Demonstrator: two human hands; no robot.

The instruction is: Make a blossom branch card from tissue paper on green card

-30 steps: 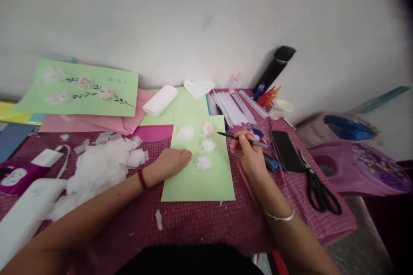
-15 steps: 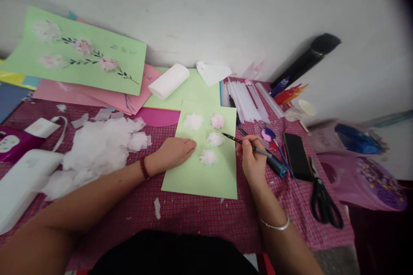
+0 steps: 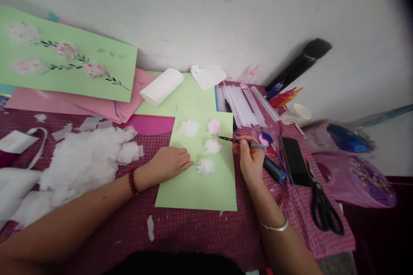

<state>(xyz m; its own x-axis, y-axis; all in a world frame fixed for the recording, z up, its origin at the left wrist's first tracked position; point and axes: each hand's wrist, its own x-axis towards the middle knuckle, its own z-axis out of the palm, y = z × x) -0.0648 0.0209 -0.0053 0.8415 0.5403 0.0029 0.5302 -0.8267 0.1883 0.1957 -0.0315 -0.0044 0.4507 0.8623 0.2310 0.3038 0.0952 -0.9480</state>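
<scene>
My left hand (image 3: 169,162) lies flat with fingers stretched on the left edge of a light green sheet (image 3: 196,184) on the red checked tablecloth. Several fluffy white and pink tissue flowers (image 3: 205,166) are stuck on the sheet's upper half. My right hand (image 3: 250,158) is closed around a thin dark pen (image 3: 237,140), its tip pointing left over the sheet's right edge, close to the middle flower (image 3: 212,146).
A heap of white tissue scraps (image 3: 80,159) lies left. A finished green flower sheet (image 3: 67,62) leans on the wall above pink papers. A tissue roll (image 3: 161,86), white strips (image 3: 240,103), markers, a paper cup (image 3: 301,111), a phone (image 3: 293,161), scissors (image 3: 324,210) and a purple bag (image 3: 361,174) sit right.
The view has shifted a little. My right hand and pen stay by the sheet's right edge, the tip now slightly further left. My left hand remains flat on the sheet.
</scene>
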